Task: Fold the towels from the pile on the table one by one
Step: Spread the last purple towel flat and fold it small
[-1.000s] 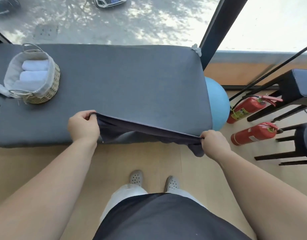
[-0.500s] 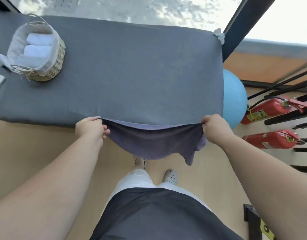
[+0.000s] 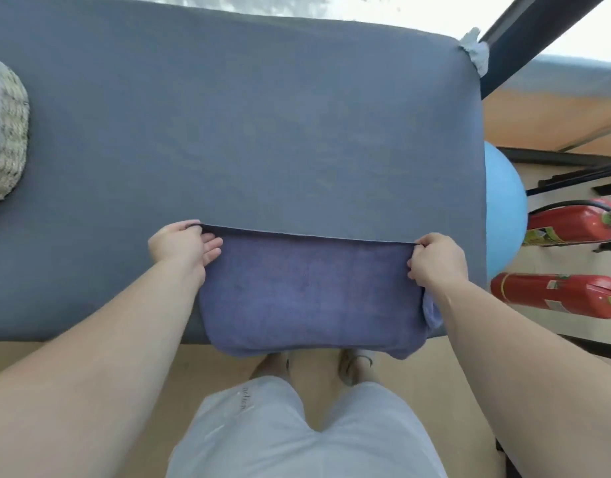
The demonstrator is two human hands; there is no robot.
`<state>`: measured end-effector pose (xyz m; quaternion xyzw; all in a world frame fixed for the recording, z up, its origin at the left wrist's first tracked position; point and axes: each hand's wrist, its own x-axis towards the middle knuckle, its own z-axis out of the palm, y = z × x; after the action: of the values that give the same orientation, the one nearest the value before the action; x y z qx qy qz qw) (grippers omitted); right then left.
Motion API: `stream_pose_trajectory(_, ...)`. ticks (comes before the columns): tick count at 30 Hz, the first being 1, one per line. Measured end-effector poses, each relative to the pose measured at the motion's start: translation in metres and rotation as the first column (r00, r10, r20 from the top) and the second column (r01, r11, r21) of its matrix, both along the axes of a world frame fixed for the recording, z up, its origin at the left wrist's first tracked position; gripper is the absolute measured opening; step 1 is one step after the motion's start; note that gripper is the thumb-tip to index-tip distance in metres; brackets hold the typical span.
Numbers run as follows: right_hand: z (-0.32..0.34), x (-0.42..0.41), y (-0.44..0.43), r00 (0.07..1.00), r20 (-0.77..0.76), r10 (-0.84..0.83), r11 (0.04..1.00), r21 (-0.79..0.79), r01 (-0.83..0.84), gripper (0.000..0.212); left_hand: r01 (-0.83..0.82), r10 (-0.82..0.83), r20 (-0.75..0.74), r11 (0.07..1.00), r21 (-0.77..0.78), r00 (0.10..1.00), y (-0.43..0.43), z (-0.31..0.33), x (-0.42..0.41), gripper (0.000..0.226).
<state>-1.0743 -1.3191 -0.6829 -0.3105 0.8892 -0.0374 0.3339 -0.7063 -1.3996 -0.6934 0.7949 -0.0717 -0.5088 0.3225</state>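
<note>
Surface: grey bench [image 3: 262, 115] runs wide beyond your grips.
Cloth: towel [image 3: 307, 291] stretched between both grips, hem overhanging the near edge.
Left: your left grip [image 3: 180, 246] pinches one top corner, fingers loose.
Right: your right grip [image 3: 438, 260] curls round the other.
Cut off: basket [image 3: 7, 143], well left of the left grip.

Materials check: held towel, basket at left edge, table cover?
Towel: likely terry cloth, matte purple-blue; fuzzy nap, limp drape off the edge. Basket: woven straw or seagrass, by the coarse pale weave. Table cover: smooth matte grey fabric, fine weave; maybe over padding, given rounded corners.
</note>
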Motion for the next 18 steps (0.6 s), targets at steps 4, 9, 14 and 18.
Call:
stream_pose_trajectory(4, -0.027, 0.001, -0.040, 0.978, -0.126, 0.168, 0.984, -0.033, -0.174, 0.023, 0.026, -0.024, 0.072, 0.999, -0.030, 0.997, -0.041, -0.030, -0.005, 0.016)
stream_pose_trajectory(9, -0.044, -0.006, -0.088, 0.947, -0.171, 0.271, 0.952, -0.098, -0.290, 0.024, 0.047, -0.013, 0.233, 0.989, -0.140, 0.972, -0.083, -0.050, -0.003, 0.018)
stream_pose_trajectory(14, -0.043, -0.010, -0.119, 0.942, -0.078, 0.327, 0.890, -0.309, -0.335, 0.034, 0.303, -0.161, 0.490, 0.926, -0.226, 0.857, -0.091, -0.043, -0.014, 0.054)
stream_pose_trajectory(18, -0.046, -0.021, -0.101, 0.919, -0.093, 0.382, 0.810, -0.445, -0.382, 0.048, 0.666, -0.420, 0.637, 0.719, -0.201, 0.646, -0.052, -0.034, -0.062, 0.051)
